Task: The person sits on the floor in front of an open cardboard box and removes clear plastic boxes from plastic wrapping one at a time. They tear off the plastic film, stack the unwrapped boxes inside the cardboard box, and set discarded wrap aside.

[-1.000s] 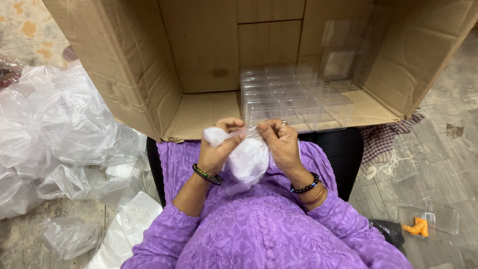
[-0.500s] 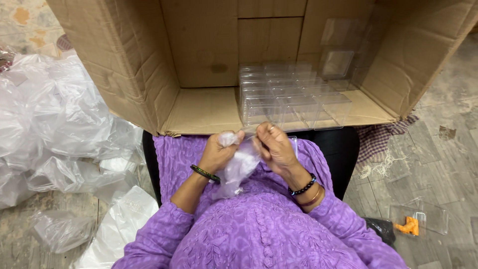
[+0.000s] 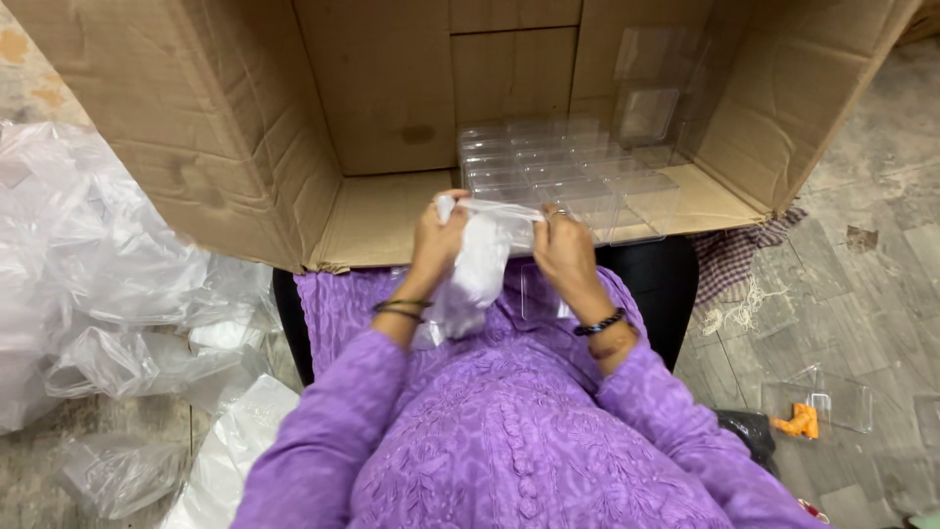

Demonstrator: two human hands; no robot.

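My left hand (image 3: 438,240) and my right hand (image 3: 564,247) each grip the top edge of a clear plastic bag (image 3: 480,269), holding its mouth stretched between them over my lap. The bag hangs crumpled below my left hand. A flat clear plastic piece (image 3: 537,294) shows under my right wrist. Just beyond my hands, a stack of clear plastic boxes (image 3: 568,171) sits inside a big cardboard box (image 3: 392,118) lying on its side.
A pile of crumpled clear plastic bags (image 3: 108,284) covers the floor at my left. On the tiled floor at the right lie a small clear box holding an orange item (image 3: 805,419), a checked cloth (image 3: 729,264) and some string (image 3: 744,299).
My hands have drawn apart and risen toward the cardboard box, stretching the bag's mouth open. Before, they held the bag bunched together.
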